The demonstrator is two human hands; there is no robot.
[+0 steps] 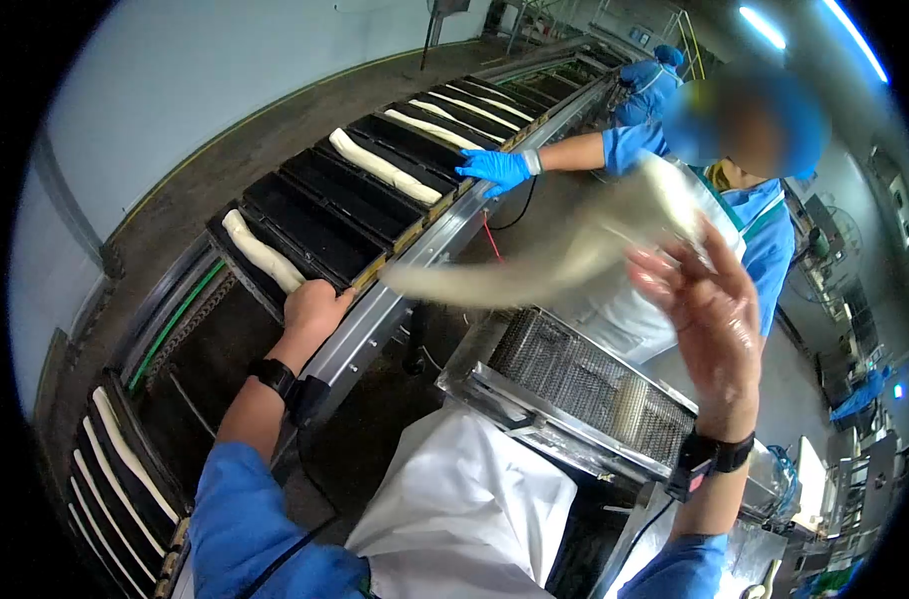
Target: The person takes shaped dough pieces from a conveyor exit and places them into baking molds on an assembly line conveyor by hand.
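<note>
My left hand [315,313] grips the near edge of a black baking pan [260,285], at the end of a long pale dough strip [260,250] lying in it. Its fingertips are partly hidden. In front of me, another dough strip [514,282] hangs in the air, bent and smeared by motion. My right hand [709,309] is raised at its upper end, fingers curled towards it and shiny; the exact hold is blurred. The adjoining pan [304,225] holds no dough.
A co-worker's blue-gloved hand [496,170] rests at the pan row beside a dough strip [384,168]. A metal rail [374,319] edges the line. A mesh conveyor [574,374] stands before me. More filled pans [125,464] lie lower left. Another person [654,85] works farther back.
</note>
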